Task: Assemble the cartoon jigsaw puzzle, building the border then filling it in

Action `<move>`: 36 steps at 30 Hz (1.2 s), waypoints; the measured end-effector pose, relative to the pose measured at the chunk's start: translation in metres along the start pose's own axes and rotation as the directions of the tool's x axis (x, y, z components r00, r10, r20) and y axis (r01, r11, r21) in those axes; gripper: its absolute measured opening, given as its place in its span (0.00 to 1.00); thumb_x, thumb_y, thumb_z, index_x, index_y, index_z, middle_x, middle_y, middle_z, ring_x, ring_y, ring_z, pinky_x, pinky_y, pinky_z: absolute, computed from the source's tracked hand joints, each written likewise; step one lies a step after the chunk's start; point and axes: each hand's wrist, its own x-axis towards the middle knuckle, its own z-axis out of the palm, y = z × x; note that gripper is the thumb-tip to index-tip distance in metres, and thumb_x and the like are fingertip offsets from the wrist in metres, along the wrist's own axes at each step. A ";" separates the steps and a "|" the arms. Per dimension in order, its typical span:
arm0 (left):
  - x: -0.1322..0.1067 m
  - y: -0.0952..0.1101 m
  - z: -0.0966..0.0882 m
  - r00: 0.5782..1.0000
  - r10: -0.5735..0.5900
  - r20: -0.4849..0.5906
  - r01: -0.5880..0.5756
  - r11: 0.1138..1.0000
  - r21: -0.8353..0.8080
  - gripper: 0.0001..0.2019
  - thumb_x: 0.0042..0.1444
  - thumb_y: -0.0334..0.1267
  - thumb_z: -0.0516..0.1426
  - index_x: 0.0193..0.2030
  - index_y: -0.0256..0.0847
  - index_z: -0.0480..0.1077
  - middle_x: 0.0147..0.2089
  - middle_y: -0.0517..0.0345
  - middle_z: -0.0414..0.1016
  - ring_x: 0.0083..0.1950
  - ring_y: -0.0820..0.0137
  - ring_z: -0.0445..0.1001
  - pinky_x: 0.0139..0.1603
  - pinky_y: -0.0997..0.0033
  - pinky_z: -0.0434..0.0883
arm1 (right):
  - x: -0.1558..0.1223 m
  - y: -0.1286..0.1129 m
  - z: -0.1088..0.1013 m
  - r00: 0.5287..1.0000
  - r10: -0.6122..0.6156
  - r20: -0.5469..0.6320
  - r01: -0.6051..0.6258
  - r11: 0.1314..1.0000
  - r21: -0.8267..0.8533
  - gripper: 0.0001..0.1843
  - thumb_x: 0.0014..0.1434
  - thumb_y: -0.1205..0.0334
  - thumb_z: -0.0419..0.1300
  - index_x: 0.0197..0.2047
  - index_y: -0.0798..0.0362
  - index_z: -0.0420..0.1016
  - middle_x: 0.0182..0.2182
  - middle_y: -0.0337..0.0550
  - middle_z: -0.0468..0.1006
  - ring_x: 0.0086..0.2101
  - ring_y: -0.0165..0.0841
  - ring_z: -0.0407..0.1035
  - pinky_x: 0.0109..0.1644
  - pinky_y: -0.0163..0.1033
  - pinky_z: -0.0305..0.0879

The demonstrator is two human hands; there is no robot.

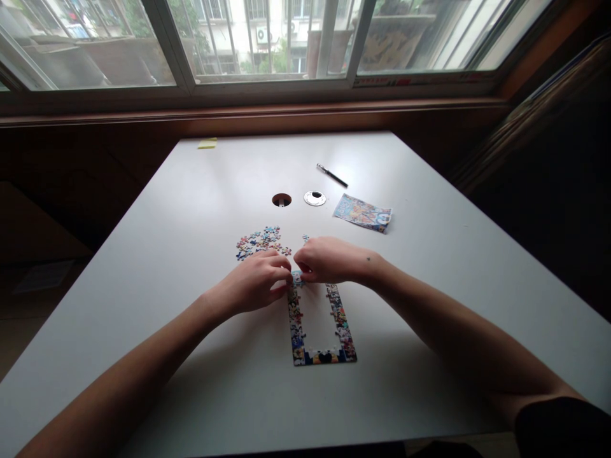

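Observation:
A small jigsaw frame lies on the white table, its border pieces joined and its middle bare. My left hand and my right hand meet at the frame's far left corner, fingers curled and pinched together on a puzzle piece at that corner. A heap of loose puzzle pieces lies just beyond my left hand. One stray piece sits beyond my right hand.
A colourful printed picture card lies to the far right of the hands. A black pen, a round white cap, a cable hole and a yellow sticky note lie further back. A window runs behind the table.

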 end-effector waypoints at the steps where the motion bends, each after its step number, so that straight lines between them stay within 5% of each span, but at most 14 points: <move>1: 0.000 0.000 0.000 1.000 -0.001 0.003 0.001 1.000 0.003 0.05 0.63 0.34 0.57 0.40 0.42 0.76 0.43 0.54 0.78 0.47 0.65 0.74 0.50 0.61 0.72 | 0.000 -0.001 0.000 1.000 0.003 0.000 -0.003 1.000 0.002 0.07 0.57 0.63 0.60 0.30 0.54 0.78 0.25 0.43 0.76 0.23 0.27 0.58 0.28 0.37 0.45; 12: -0.001 0.002 0.001 1.000 0.018 0.004 -0.018 0.992 0.121 0.10 0.63 0.35 0.56 0.48 0.47 0.77 0.45 0.53 0.77 0.44 0.65 0.73 0.48 0.61 0.71 | 0.005 0.002 0.004 0.997 0.078 0.029 -0.080 0.992 0.102 0.12 0.57 0.53 0.63 0.33 0.53 0.81 0.26 0.43 0.78 0.24 0.29 0.61 0.28 0.36 0.49; 21: 0.001 0.019 0.010 0.999 -0.012 0.033 0.002 0.955 0.296 0.13 0.61 0.33 0.55 0.51 0.41 0.74 0.48 0.48 0.74 0.49 0.59 0.71 0.50 0.56 0.70 | 0.006 0.004 0.006 0.996 0.085 0.025 -0.086 0.994 0.065 0.10 0.55 0.54 0.64 0.32 0.53 0.80 0.27 0.44 0.78 0.25 0.30 0.63 0.28 0.36 0.49; 25: 0.001 0.005 -0.006 0.983 -0.028 -0.183 0.060 0.983 0.174 0.09 0.61 0.31 0.55 0.44 0.42 0.76 0.45 0.51 0.76 0.46 0.64 0.73 0.48 0.60 0.71 | 0.002 0.026 -0.005 0.981 0.120 -0.152 -0.100 0.986 0.133 0.10 0.60 0.56 0.60 0.34 0.53 0.78 0.29 0.43 0.78 0.27 0.29 0.63 0.30 0.37 0.51; 27: -0.002 -0.009 -0.024 0.924 -0.137 -0.356 0.173 0.982 0.071 0.08 0.62 0.31 0.55 0.40 0.40 0.75 0.40 0.54 0.77 0.41 0.67 0.73 0.44 0.64 0.71 | -0.002 0.039 -0.013 0.933 0.232 -0.276 -0.183 0.964 0.190 0.10 0.62 0.58 0.58 0.37 0.54 0.78 0.31 0.45 0.79 0.29 0.30 0.65 0.32 0.37 0.53; 29: -0.007 -0.023 -0.044 0.894 -0.228 -0.386 0.273 0.960 0.066 0.07 0.62 0.31 0.56 0.39 0.41 0.76 0.38 0.56 0.77 0.38 0.69 0.72 0.43 0.65 0.70 | -0.004 0.050 -0.018 0.897 0.305 -0.320 -0.243 0.945 0.219 0.09 0.62 0.61 0.58 0.39 0.56 0.78 0.34 0.47 0.79 0.31 0.30 0.66 0.33 0.37 0.55; 32: -0.014 -0.035 -0.059 0.957 -0.226 -0.183 0.246 0.964 0.098 0.06 0.61 0.35 0.58 0.39 0.43 0.79 0.38 0.56 0.79 0.40 0.67 0.72 0.43 0.65 0.70 | -0.004 0.053 -0.017 0.916 0.308 -0.256 -0.248 0.938 0.242 0.09 0.59 0.64 0.59 0.41 0.55 0.79 0.36 0.47 0.80 0.32 0.31 0.68 0.33 0.37 0.56; 36: -0.013 -0.030 -0.047 0.991 -0.116 0.073 0.112 0.992 0.050 0.07 0.63 0.37 0.60 0.43 0.47 0.80 0.40 0.56 0.79 0.42 0.67 0.73 0.43 0.66 0.71 | 0.002 0.045 -0.005 0.945 0.235 -0.226 -0.179 0.953 0.244 0.10 0.58 0.65 0.59 0.41 0.52 0.80 0.36 0.46 0.81 0.33 0.32 0.69 0.33 0.38 0.56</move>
